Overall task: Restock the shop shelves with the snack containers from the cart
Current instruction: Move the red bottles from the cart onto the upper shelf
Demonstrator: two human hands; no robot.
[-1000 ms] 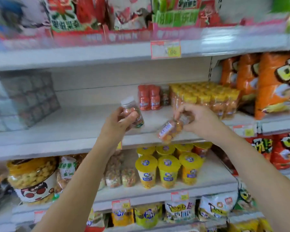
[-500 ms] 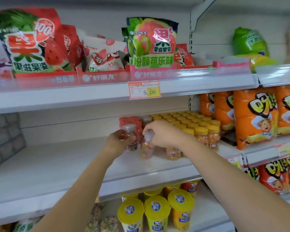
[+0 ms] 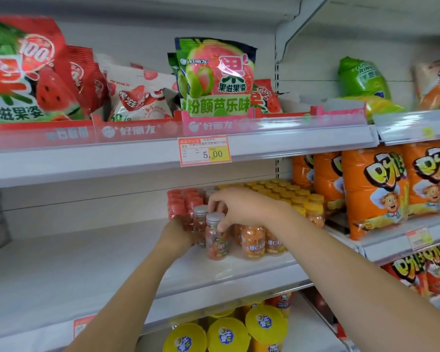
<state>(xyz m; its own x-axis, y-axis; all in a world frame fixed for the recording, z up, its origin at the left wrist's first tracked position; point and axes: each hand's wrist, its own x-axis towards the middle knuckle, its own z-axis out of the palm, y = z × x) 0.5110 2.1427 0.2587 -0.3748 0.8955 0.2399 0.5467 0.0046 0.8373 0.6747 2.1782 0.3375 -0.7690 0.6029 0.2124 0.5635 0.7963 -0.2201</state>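
**A:** So where are those two silver-capped jars?

**B:** Both upright on the middle shelf [image 3: 87, 262], right beside the yellow-lidded jars [image 3: 302, 199]. The right hand [image 3: 241, 207] pinches the front jar [image 3: 216, 240] by its cap, and the left hand [image 3: 178, 233] is curled round the rear jar [image 3: 200, 219] low down.

Retail shop, snack aisle. White metal shelves [image 3: 87, 250] set in tiers, each front edge fitted with a clear price rail [image 3: 302, 138]. Printed price tag [image 3: 204, 151] reading 5.00 clipped to the upper rail; another label [image 3: 419, 238] on the bay to the right. Stock faced in multiples: fruit-gummy bags [image 3: 214, 80] standing in red branded display trays [image 3: 137, 128], orange crisp bags [image 3: 374, 191], rows of yellow-capped jars [image 3: 290, 194] beside red-capped jars [image 3: 183, 199], yellow-lidded tubs [image 3: 226, 334] on the tier below.
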